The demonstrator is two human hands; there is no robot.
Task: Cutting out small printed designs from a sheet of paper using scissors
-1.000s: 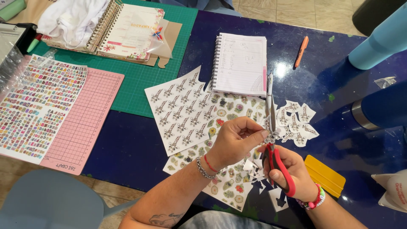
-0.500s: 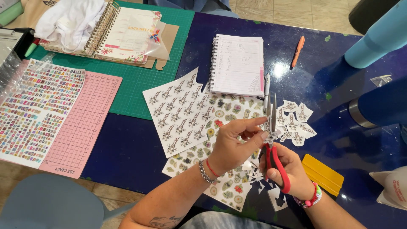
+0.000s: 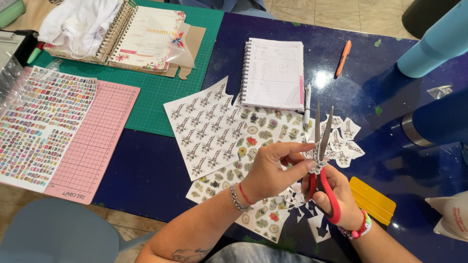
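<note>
Head view of a dark blue table (image 3: 146, 175). The right hand (image 3: 336, 192) grips red-handled scissors (image 3: 321, 160), fingers through the loops, with the blades parted and pointing away from the person. The left hand (image 3: 273, 170) pinches a small paper cutout (image 3: 319, 155) between thumb and fingertips, holding it at the base of the blades, above the near middle of the table. Under and around both hands lie white paper scraps (image 3: 302, 212) and finished cutouts (image 3: 346, 139). Beneath the left forearm lies a sheet of floral stickers (image 3: 253, 146); overlapping it toward the left is a white sheet printed with rows of small giraffe figures (image 3: 204, 124). Just right of the right hand lies a yellow rectangular scraper (image 3: 373, 200). Toward the far edge a spiral notebook (image 3: 273, 73) lies open, with a white pen (image 3: 307, 104) beside it and an orange pen (image 3: 343, 57) farther right. A green cutting mat (image 3: 156, 92) covers the far left corner and carries a spiral planner (image 3: 146, 36) and white cloth (image 3: 80, 22). A pink gridded mat (image 3: 95, 141) at the left edge bears a sheet of tiny multicoloured stickers (image 3: 41, 122). A light blue bottle (image 3: 434, 44) stands at the far right corner.
</note>
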